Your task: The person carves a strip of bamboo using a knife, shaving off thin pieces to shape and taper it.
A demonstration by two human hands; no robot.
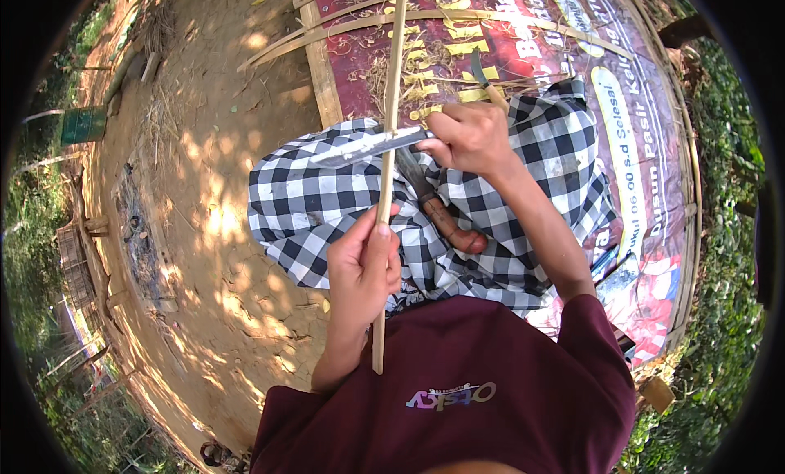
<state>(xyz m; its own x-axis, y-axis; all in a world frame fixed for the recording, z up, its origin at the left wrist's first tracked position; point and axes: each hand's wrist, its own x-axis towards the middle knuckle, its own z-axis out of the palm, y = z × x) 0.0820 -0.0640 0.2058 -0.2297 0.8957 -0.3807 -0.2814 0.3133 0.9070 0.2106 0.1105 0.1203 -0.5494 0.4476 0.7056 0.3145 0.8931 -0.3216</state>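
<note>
My left hand (364, 261) is closed around a long, thin bamboo strip (396, 61), which stands nearly upright in the picture and runs from my shirt to past the top edge. My right hand (474, 139) grips the dark handle of a knife (347, 152). Its blade lies across the strip above my left hand, pointing left, and appears to touch it. Below the knife, a second blade with a brown wooden handle (446, 224) rests on the black-and-white checked cloth (315, 184) over my lap.
Beyond my right hand lies a small curved blade (478, 67) on a printed banner sheet (347, 69), among curly shavings (384, 81). Long bent bamboo strips (458, 14) cross the banner. To the left is bare earth (221, 188), with a green container (84, 125) at its far side.
</note>
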